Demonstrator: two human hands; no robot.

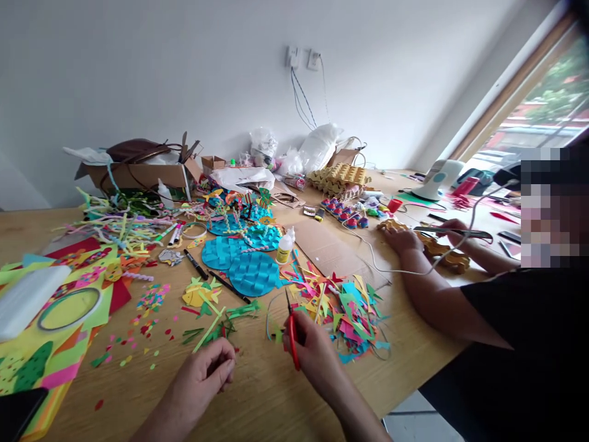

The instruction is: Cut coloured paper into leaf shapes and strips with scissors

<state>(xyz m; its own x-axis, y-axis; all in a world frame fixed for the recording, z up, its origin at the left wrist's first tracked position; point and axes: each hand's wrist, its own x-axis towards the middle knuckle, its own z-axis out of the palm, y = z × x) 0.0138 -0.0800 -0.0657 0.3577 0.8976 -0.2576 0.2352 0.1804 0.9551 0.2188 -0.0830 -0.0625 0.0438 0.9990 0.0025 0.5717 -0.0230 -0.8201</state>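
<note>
Red-handled scissors [293,341] are gripped in my right hand [313,353], their dark blades pointing away from me. My left hand [205,377] is closed with the fingers curled in above the table; what it holds, if anything, I cannot make out. Just beyond it lie a pale green paper strip [210,328] and dark green paper scraps [243,308]. A yellow paper fish [199,296] rests farther out. Blue woven paper discs [254,273] stand beyond the scissors, with a glue bottle [286,247] beside them. Mixed colored paper scraps [356,313] are heaped right of my right hand.
At the right, another person's hands [405,239] work at an egg-carton piece [446,255]. A white cable [368,255] crosses the table. Colored sheets with a tape roll [69,309] lie left. A cardboard box [142,178] and stacked egg trays [340,177] stand along the back.
</note>
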